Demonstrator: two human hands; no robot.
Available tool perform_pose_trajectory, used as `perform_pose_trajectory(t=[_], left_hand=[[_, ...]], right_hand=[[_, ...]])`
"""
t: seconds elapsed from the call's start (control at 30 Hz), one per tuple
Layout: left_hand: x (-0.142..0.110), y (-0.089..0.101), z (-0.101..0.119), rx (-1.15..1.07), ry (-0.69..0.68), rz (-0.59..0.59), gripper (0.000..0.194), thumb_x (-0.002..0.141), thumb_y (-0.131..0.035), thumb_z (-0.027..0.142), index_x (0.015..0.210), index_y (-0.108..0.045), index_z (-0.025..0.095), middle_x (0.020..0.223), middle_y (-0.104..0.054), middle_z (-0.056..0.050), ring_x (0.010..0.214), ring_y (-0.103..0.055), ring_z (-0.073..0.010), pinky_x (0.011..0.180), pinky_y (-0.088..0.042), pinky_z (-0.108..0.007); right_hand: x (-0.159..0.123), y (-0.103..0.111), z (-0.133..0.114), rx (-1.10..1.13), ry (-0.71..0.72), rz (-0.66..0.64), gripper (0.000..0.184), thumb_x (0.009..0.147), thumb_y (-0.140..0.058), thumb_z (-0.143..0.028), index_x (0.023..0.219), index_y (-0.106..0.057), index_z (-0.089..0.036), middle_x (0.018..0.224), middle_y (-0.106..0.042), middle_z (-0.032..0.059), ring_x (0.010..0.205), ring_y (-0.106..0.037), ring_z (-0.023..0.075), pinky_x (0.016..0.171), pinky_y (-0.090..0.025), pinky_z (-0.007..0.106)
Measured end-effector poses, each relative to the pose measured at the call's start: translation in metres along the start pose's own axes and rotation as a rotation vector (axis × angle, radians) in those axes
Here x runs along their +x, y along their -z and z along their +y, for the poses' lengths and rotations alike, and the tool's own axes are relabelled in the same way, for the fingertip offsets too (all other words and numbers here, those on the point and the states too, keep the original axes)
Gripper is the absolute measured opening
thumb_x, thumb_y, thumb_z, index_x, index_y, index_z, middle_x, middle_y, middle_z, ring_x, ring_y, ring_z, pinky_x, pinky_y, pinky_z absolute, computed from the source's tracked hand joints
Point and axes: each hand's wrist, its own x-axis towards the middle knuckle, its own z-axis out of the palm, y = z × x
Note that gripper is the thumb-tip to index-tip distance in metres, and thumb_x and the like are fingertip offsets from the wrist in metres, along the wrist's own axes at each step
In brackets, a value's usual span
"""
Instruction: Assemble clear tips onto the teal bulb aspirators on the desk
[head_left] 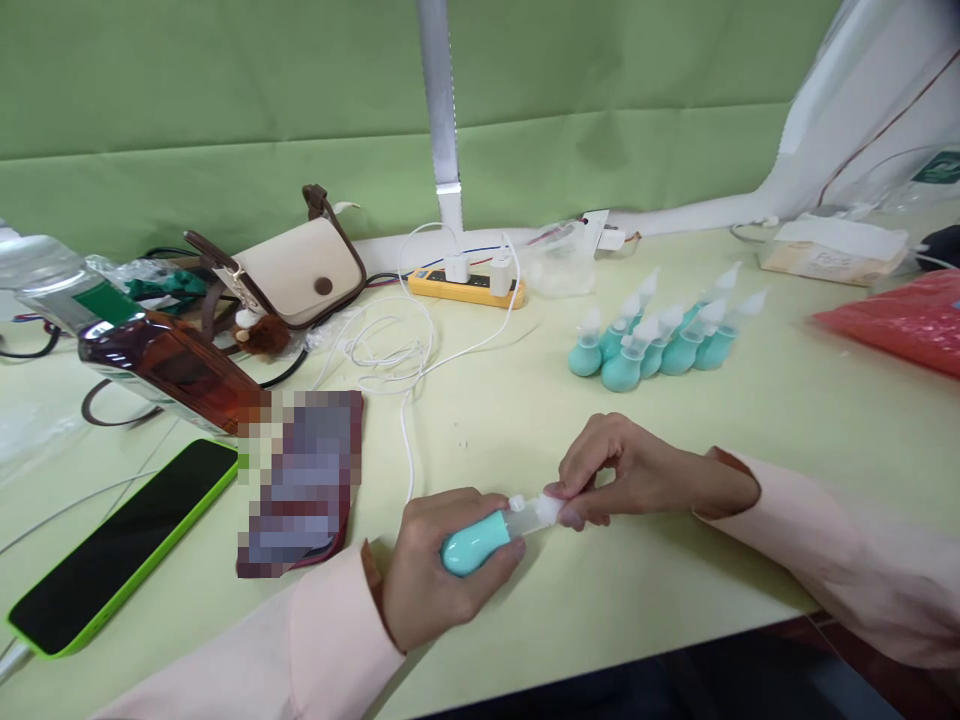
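My left hand (pixel 442 560) is wrapped round the teal bulb of a nasal aspirator (pixel 472 546), which lies tilted with its translucent neck pointing right. A small white knob sticks out on the neck near my left fingertips. My right hand (pixel 611 475) pinches the whitish far end of the neck between thumb and fingers, which partly hide it. Beyond my right hand, several more teal bulb aspirators (pixel 621 368) with translucent pointed tips stand grouped on the table (pixel 480 650).
On the left are a green-cased phone (pixel 124 545), a blurred-out dark red item (pixel 304 490), a bottle of amber liquid (pixel 172 365) and a cream bag (pixel 300 275). A white cable (pixel 409 430) runs from a yellow power strip (pixel 465 287). A red plastic bag (pixel 900 320) lies right.
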Motion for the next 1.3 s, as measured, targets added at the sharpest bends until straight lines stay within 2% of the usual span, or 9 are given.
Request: perform_pose_trajectory(t=[0.3,0.5,0.77,0.9,1.0,1.07,1.13,1.2,1.3], left_hand=[[0.003,0.002,0.005,0.012,-0.049,0.035,0.011,0.068,-0.056,0.017,0.076,-0.062,0.012,0.053,-0.054,-0.001,0.047,-0.048,-0.0106,0.043,-0.037,-0.020],[0.001,0.002,0.004,0.028,-0.075,0.047,0.011,0.070,-0.054,0.017,0.078,-0.061,0.014,0.054,-0.053,0.000,0.047,-0.046,-0.0100,0.042,-0.036,-0.020],[-0.002,0.001,0.003,0.029,-0.127,0.098,0.013,0.069,-0.057,0.015,0.082,-0.059,0.013,0.059,-0.056,-0.002,0.049,-0.048,-0.0107,0.044,-0.038,-0.021],[-0.004,-0.003,0.002,0.015,-0.068,0.142,0.019,0.068,-0.060,0.016,0.087,-0.055,0.016,0.068,-0.059,-0.002,0.059,-0.054,-0.0126,0.053,-0.043,-0.023],[-0.007,-0.006,0.000,-0.012,-0.038,0.107,0.027,0.069,-0.059,0.019,0.095,-0.050,0.019,0.080,-0.060,-0.002,0.070,-0.056,-0.0139,0.061,-0.046,-0.023],[-0.008,-0.005,0.000,0.006,-0.005,0.077,0.036,0.070,-0.058,0.022,0.104,-0.045,0.020,0.091,-0.059,-0.004,0.080,-0.056,-0.0157,0.068,-0.046,-0.025],[-0.007,-0.003,-0.002,0.049,0.008,0.061,0.043,0.074,-0.053,0.024,0.114,-0.037,0.020,0.103,-0.055,-0.006,0.089,-0.054,-0.0173,0.075,-0.046,-0.027],[-0.003,0.001,-0.007,0.125,-0.027,0.038,0.041,0.078,-0.046,0.023,0.117,-0.035,0.018,0.110,-0.051,-0.009,0.095,-0.052,-0.0184,0.079,-0.045,-0.030],[0.005,0.005,-0.018,0.398,-0.107,-0.013,0.027,0.080,-0.040,0.018,0.106,-0.047,0.016,0.117,-0.046,-0.012,0.108,-0.043,-0.0232,0.086,-0.041,-0.037]], right_hand=[[0.000,-0.009,0.008,0.369,-0.123,0.063,0.010,0.064,-0.065,-0.017,0.071,-0.066,-0.011,0.066,-0.065,0.0052,0.048,-0.055,0.0078,0.047,-0.048,0.021],[0.001,-0.015,0.005,0.375,-0.106,0.095,0.007,0.063,-0.065,-0.015,0.066,-0.064,-0.009,0.064,-0.065,0.0058,0.045,-0.053,0.0071,0.043,-0.044,0.020],[0.001,-0.029,-0.002,0.472,-0.066,0.234,0.013,0.058,-0.068,-0.015,0.057,-0.056,-0.010,0.057,-0.063,0.0039,0.041,-0.053,0.0069,0.038,-0.044,0.017],[0.005,-0.038,0.001,0.466,-0.002,0.366,0.019,0.057,-0.069,-0.015,0.072,-0.057,-0.012,0.058,-0.060,0.0006,0.045,-0.054,0.0072,0.040,-0.046,0.016],[0.006,-0.041,0.003,0.372,-0.041,0.332,0.026,0.059,-0.067,-0.019,0.083,-0.059,-0.014,0.063,-0.058,0.0000,0.047,-0.053,0.0073,0.042,-0.047,0.018],[0.006,-0.036,0.003,0.275,-0.017,0.347,0.019,0.062,-0.065,-0.021,0.080,-0.060,-0.014,0.064,-0.059,0.0004,0.048,-0.053,0.0079,0.043,-0.047,0.019],[0.006,-0.025,0.002,0.112,0.087,0.475,0.012,0.064,-0.064,-0.020,0.074,-0.061,-0.015,0.066,-0.060,0.0011,0.053,-0.055,0.0097,0.047,-0.047,0.020],[0.005,-0.008,0.001,-0.064,0.203,0.681,0.006,0.065,-0.063,-0.020,0.069,-0.061,-0.018,0.067,-0.061,0.0008,0.057,-0.056,0.0109,0.049,-0.047,0.021],[0.006,0.017,-0.001,-0.264,0.292,0.964,0.005,0.066,-0.062,-0.022,0.063,-0.058,-0.020,0.064,-0.060,0.0001,0.055,-0.054,0.0116,0.047,-0.046,0.023]])
